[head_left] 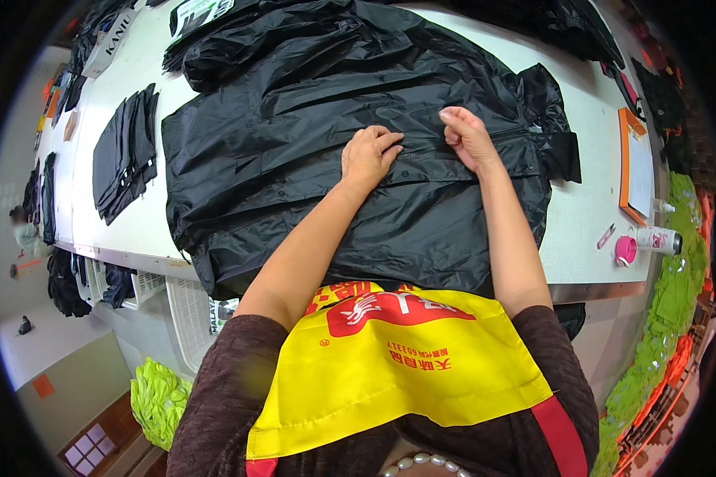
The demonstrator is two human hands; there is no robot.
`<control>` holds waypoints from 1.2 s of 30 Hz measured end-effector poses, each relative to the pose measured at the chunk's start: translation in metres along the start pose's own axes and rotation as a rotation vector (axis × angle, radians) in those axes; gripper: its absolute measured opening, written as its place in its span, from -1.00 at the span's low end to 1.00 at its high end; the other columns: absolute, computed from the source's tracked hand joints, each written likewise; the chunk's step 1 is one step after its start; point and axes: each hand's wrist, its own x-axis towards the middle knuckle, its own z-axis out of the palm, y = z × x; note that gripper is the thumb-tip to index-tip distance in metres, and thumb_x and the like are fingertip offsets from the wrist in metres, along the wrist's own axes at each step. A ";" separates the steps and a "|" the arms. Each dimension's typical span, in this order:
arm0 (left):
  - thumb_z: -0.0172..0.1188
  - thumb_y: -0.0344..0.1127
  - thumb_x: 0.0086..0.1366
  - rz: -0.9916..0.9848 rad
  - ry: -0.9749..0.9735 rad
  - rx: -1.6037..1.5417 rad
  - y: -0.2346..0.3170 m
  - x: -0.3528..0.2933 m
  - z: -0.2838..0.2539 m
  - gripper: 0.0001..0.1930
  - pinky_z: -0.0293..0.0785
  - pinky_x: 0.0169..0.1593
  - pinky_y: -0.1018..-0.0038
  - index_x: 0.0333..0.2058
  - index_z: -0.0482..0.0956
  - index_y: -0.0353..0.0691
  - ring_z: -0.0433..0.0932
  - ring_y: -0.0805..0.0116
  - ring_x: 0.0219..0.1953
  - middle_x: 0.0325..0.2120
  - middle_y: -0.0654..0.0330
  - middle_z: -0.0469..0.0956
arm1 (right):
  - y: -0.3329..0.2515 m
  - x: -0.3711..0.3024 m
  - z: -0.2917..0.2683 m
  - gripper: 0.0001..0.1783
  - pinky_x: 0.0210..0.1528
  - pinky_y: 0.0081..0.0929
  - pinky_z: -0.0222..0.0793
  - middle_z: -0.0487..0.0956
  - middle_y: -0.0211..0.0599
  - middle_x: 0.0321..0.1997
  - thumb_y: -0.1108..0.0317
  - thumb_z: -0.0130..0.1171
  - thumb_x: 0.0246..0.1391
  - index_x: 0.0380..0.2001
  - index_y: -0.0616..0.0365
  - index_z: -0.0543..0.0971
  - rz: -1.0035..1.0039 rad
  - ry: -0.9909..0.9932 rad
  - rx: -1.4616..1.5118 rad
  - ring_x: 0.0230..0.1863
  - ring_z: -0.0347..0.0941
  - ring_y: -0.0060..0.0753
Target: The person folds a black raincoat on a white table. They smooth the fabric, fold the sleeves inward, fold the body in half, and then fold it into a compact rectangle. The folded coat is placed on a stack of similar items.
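Where left hand (pixel 369 156) rests, glossy, creased jacket (pixel 431 208)

Under the left hand (pixel 367 159) and right hand (pixel 471 141), the jacket (pixel 254 151) is black, with greyish highlights along its creases. The tabletop (pixel 593 211) around it is white. Well left of the left hand, the folded stack (pixel 121 151) is plain black. Well right of the right hand, a shallow box (pixel 626 171) shows orange edges; closer to the body, a round cap (pixel 626 251) is pink, beside a bottle (pixel 657 239) in white with pink markings and a dark end. Beyond, a heap of cloth (pixel 670 294) is lime green. Bodyward of both hands, the apron (pixel 358 381) is yellow with red lettering and a red patch bearing white characters; the sleeves (pixel 231 381) are mottled dark brown.
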 end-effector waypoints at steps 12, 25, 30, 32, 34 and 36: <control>0.23 -0.24 0.11 0.037 0.001 0.058 0.002 -0.001 -0.001 -0.79 0.40 -0.17 0.40 -0.23 0.63 0.00 0.45 0.26 -0.24 -0.32 0.27 0.50 | -0.007 -0.002 -0.028 -0.65 -0.58 -0.59 0.10 0.26 -0.56 -0.77 0.33 0.21 -0.02 -0.77 0.00 0.33 -0.015 0.004 0.117 -0.69 0.18 -0.61; 0.21 -0.03 0.11 0.057 -0.136 0.068 0.021 0.007 -0.005 -0.59 0.35 -0.05 0.30 -0.09 0.55 -0.08 0.41 0.11 -0.10 -0.16 0.09 0.46 | -0.114 -0.100 -0.064 -0.54 -0.55 -0.56 -0.13 0.04 -0.56 -0.74 0.13 -0.04 0.23 -0.72 0.01 0.18 -0.376 -0.106 0.441 -0.65 -0.12 -0.61; 0.21 0.10 0.05 0.356 -0.242 0.181 0.046 0.003 0.007 -0.43 0.29 -0.03 0.21 -0.01 0.46 -0.06 0.34 0.08 0.01 -0.02 0.04 0.38 | -0.095 -0.257 -0.166 -0.59 -0.57 -0.56 -0.04 0.14 -0.54 -0.74 0.13 -0.02 0.22 -0.65 0.01 0.20 -0.207 0.098 0.065 -0.67 0.03 -0.56; 0.22 0.06 0.04 0.341 -0.271 0.195 0.049 0.003 0.007 -0.43 0.29 -0.02 0.21 0.01 0.44 -0.07 0.34 0.08 0.02 -0.02 0.04 0.37 | -0.070 -0.337 -0.214 -0.69 -0.60 -0.56 0.06 0.25 -0.49 -0.75 0.18 0.02 0.18 -0.59 0.03 0.33 0.007 0.263 0.073 -0.70 0.14 -0.54; 0.23 0.01 0.04 0.358 -0.289 0.195 0.048 -0.001 0.001 -0.43 0.29 -0.02 0.21 0.03 0.43 -0.08 0.33 0.07 0.03 -0.01 0.03 0.36 | -0.048 -0.420 -0.264 -0.74 -0.40 -0.44 0.32 0.51 -0.29 -0.51 0.15 0.03 0.16 -0.38 0.12 0.49 0.470 0.455 -0.118 -0.47 0.42 -0.36; 0.23 -0.05 0.02 0.396 -0.293 0.185 0.047 -0.003 -0.005 -0.43 0.29 -0.01 0.20 0.03 0.42 -0.11 0.33 0.06 0.03 0.00 0.01 0.35 | -0.049 -0.423 -0.260 -0.69 -0.18 -0.32 0.28 0.46 -0.18 -0.24 0.11 0.05 0.12 -0.23 0.13 0.48 0.549 0.672 -0.665 -0.22 0.37 -0.19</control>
